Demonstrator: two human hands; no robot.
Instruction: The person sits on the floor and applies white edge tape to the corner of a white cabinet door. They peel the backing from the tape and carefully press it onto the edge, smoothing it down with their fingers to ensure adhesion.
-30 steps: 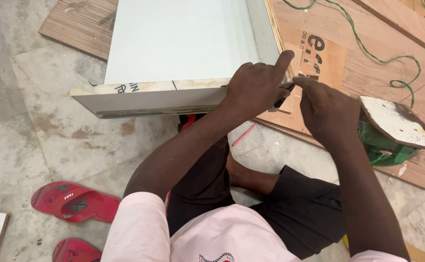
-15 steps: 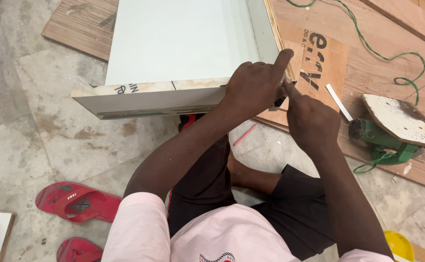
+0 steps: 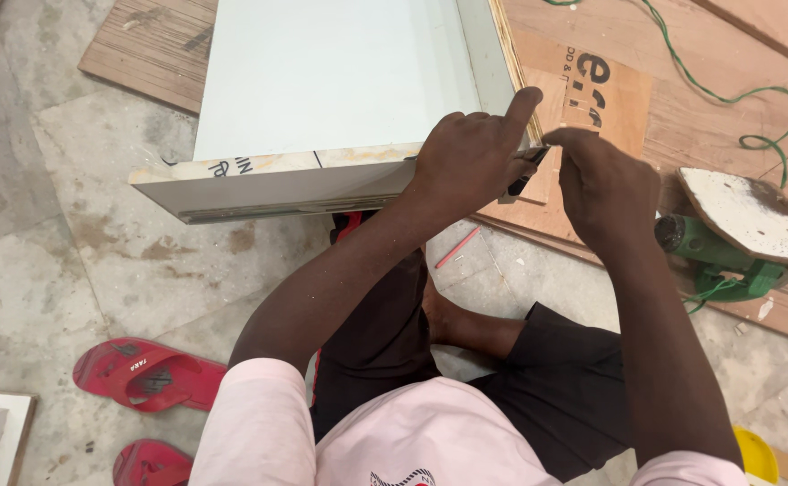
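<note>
L hand (image 3: 470, 162) presses white panel (image 3: 331, 81) corner, index out; R hand (image 3: 606, 184) pinches small dark tool (image 3: 525, 171) w/ fingertips.

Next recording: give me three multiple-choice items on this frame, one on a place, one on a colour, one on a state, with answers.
1. Where does the green power tool lie?
A. on the white panel
B. on the plywood sheet, by the right hand
C. beside the sandals

2. What colour are the sandals?
A. red
B. blue
C. black

3. How is the left hand placed?
A. hanging free
B. flat on the floor
C. on the white panel's corner

Answers: B, it lies on plywood near the right hand; A, both are red; C, the hand rests on the corner.
</note>
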